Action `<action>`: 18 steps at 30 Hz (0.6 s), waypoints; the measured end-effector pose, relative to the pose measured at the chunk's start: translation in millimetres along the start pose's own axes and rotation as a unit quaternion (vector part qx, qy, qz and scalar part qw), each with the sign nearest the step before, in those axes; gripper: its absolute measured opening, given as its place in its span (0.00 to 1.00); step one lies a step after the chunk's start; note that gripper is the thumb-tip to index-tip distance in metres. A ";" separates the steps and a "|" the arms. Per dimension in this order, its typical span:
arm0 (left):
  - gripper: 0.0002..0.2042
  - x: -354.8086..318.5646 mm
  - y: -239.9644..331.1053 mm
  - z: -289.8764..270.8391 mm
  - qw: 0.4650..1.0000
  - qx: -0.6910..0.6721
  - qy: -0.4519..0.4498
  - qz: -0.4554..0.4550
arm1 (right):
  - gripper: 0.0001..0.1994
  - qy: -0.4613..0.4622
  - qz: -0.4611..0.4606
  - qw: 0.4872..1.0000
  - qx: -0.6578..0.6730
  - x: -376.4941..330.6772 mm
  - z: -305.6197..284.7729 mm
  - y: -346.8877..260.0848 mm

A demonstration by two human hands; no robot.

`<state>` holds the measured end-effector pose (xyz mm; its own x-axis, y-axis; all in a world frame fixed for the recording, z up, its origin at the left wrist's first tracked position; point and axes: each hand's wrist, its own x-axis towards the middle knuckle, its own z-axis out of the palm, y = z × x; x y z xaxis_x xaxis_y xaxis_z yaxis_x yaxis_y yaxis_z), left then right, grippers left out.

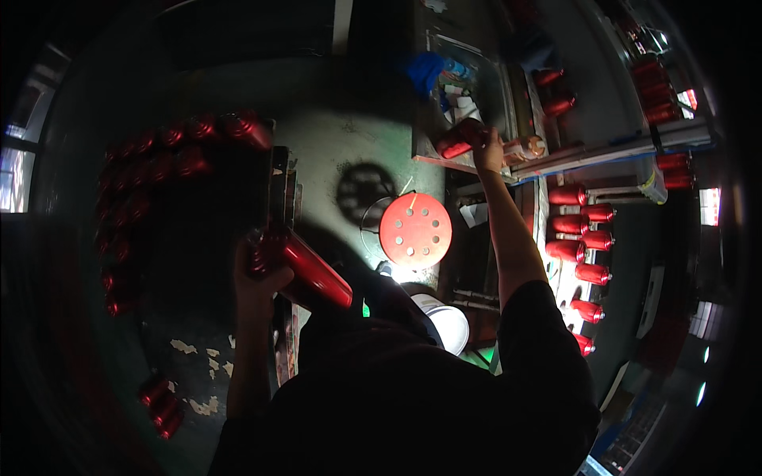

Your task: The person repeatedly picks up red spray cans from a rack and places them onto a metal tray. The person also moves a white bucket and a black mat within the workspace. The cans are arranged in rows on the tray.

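Observation:
My left hand [260,287] is wrapped round a glossy red metal cylinder [317,271], shaped like a small fire extinguisher body. It lies tilted in front of my body, beside the edge of a dark table. My right arm reaches far forward, and my right hand [490,152] is closed on one end of a second red cylinder [459,140]. That one is held over the bench top at the far right. Just right of this hand lies a pale brownish bottle-like object [525,147], too blurred to name.
Rows of red cylinders [194,163] stand on the dark table [202,349] at left. More cylinders [567,251] line a lit rack at right. A round red stool [415,230] with holes and a white bucket [451,325] stand between. A blue bag [426,73] lies far off.

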<state>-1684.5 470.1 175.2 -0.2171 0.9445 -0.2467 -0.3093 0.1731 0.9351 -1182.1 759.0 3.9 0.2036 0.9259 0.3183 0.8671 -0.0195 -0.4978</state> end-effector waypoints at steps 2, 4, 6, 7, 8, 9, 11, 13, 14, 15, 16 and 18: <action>0.41 -6.3 3.4 -9.2 1.000 -0.020 0.016 -0.007 | 0.16 -0.009 0.011 0.999 -0.048 12.7 4.9 -8.9; 0.41 -6.3 10.5 -8.9 0.999 -0.036 0.027 -0.009 | 0.18 -0.085 0.008 0.994 -0.071 29.4 5.8 -14.4; 0.40 3.1 16.6 -0.4 0.998 -0.052 0.020 -0.025 | 0.22 -0.142 0.028 0.988 -0.053 44.2 0.4 -12.6; 0.40 10.3 22.8 3.9 0.998 -0.056 0.016 -0.031 | 0.20 -0.142 0.027 0.987 -0.064 48.7 -0.6 -7.5; 0.40 17.6 28.3 11.2 0.996 -0.078 0.008 -0.041 | 0.17 -0.140 0.026 0.987 -0.076 51.7 -4.2 -0.7; 0.39 30.6 16.7 4.8 0.998 -0.051 -0.024 -0.004 | 0.16 -0.140 0.025 0.986 -0.086 52.9 -2.4 -1.7; 0.38 48.2 29.2 16.3 0.998 -0.052 -0.019 -0.020 | 0.15 -0.136 -0.001 0.989 -0.051 47.8 -2.5 -26.5; 0.39 78.5 30.8 24.2 0.999 -0.038 -0.027 0.011 | 0.14 -0.151 0.017 0.988 -0.040 51.0 -14.3 -35.6; 0.39 96.0 32.7 29.3 0.999 -0.032 -0.035 0.026 | 0.13 -0.132 0.003 0.991 -0.008 51.0 -14.7 -36.1; 0.39 116.4 36.8 37.6 0.998 -0.034 -0.043 0.030 | 0.13 -0.110 -0.010 0.994 0.022 52.0 -16.2 -29.9; 0.39 135.9 41.8 45.8 0.998 -0.032 -0.045 0.035 | 0.12 -0.093 -0.027 0.994 0.040 53.3 -15.8 -35.1; 0.39 178.0 49.7 63.5 0.998 -0.021 -0.042 0.039 | 0.12 -0.091 -0.039 0.993 0.066 53.3 -19.0 -45.4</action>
<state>-1679.7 664.6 193.8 -0.1642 0.9750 -0.1494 -0.3334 0.0877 0.9387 -1202.0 802.1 58.8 0.0419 0.9755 0.2159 0.8078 0.0941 -0.5819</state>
